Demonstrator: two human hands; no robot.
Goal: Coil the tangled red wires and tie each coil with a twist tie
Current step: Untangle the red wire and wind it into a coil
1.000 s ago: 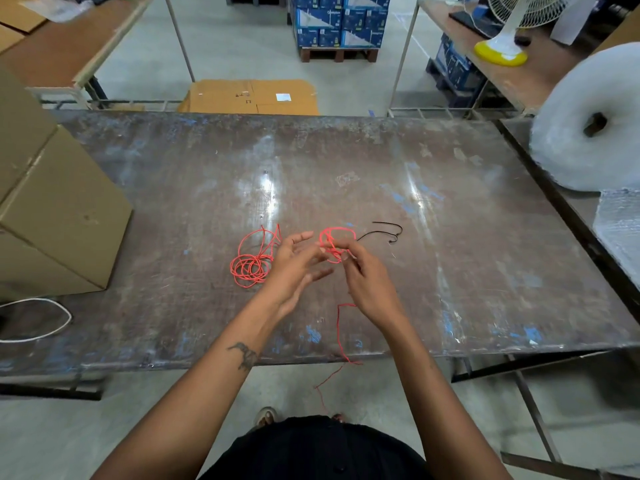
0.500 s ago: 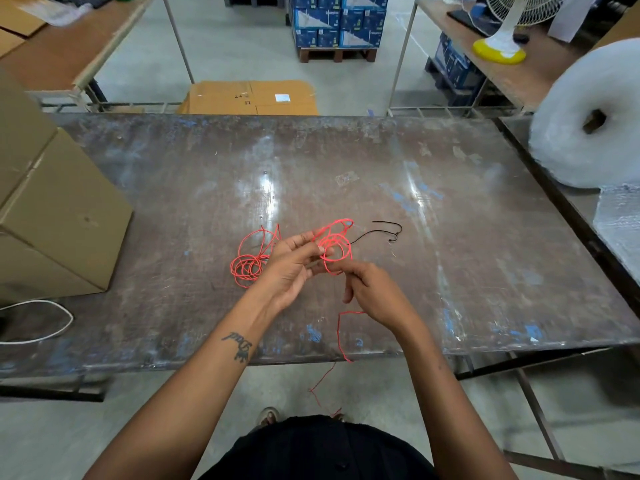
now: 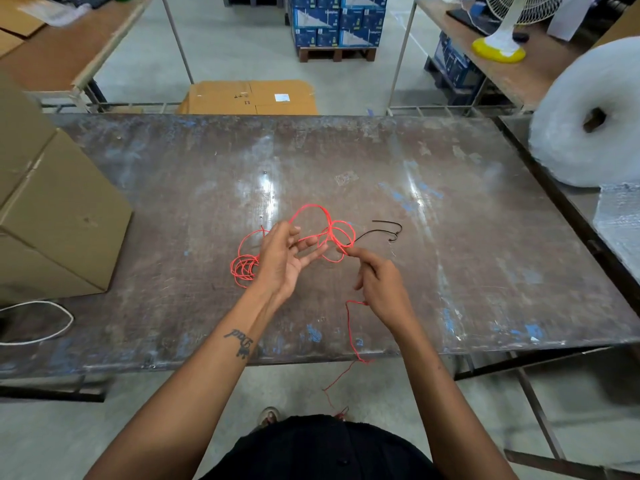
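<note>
Above the middle of the worn table [image 3: 450, 271], a red wire [image 3: 334, 233] forms a few loose loops between my hands. My left hand [image 3: 282, 261] is palm up with fingers spread, and the wire runs across its fingertips. My right hand [image 3: 377, 285] pinches the wire at the loops' right side, and the wire's tail drops past the wrist, over the table's front edge, toward the floor. A second red wire [image 3: 244, 266] lies tangled on the table just left of my left hand. A black twist tie [image 3: 388, 230] lies right of the loops.
Cardboard boxes [image 3: 52, 216] stand on the table's left end, with a white cord [image 3: 45, 320] in front of them. A big roll of bubble wrap [image 3: 588, 116] sits at the right. Beyond the table are a flat carton [image 3: 249, 97] and a white fan [image 3: 502, 36].
The loops have grown wider and risen above my hands. My left hand has opened its fingers under the wire, and my right hand has drawn slightly to the right.
</note>
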